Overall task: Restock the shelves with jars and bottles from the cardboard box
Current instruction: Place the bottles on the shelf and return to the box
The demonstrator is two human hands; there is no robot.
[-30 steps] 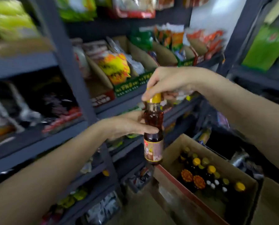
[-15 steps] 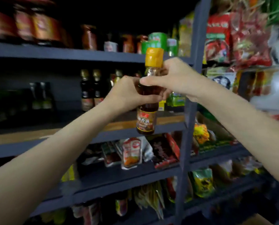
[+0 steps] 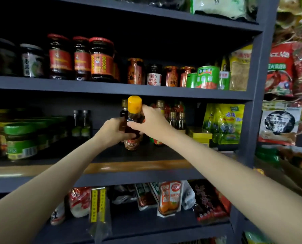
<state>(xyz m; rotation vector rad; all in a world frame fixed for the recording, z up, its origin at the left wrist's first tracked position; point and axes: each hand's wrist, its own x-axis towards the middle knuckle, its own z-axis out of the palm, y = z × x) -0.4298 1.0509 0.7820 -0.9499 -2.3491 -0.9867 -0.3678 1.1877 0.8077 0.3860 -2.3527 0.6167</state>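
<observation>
The fingers of the right hand (image 3: 152, 123) curl around the shoulder of the bottle (image 3: 133, 127), just under its yellow cap (image 3: 134, 103), and the thumb closes on the near side of the glass. The left hand (image 3: 114, 131) grips the same bottle lower, at the dark body just above the red and gold label (image 3: 132, 144); its fingers wrap behind and are partly hidden. So both hands are closed on this one bottle, which stands upright.

The bottle is over the middle shelf (image 3: 111, 155), in front of a row of similar small bottles (image 3: 175, 118) at the back. Its base seems very near the shelf board or already on it; I cannot tell if it touches.

To the left on the same shelf stand two thin bottles (image 3: 80, 123) and green-lidded jars (image 3: 21, 138). Above, the upper shelf (image 3: 111, 88) carries dark jars with red labels (image 3: 80, 58) and green cans (image 3: 206, 77). The cardboard box is not in view.

I judge that the step in hand is the placing of this bottle. The next move probably calls for setting the base flat, sliding it back beside the similar bottles without knocking them, then loosening both hands and going back to the box.
</observation>
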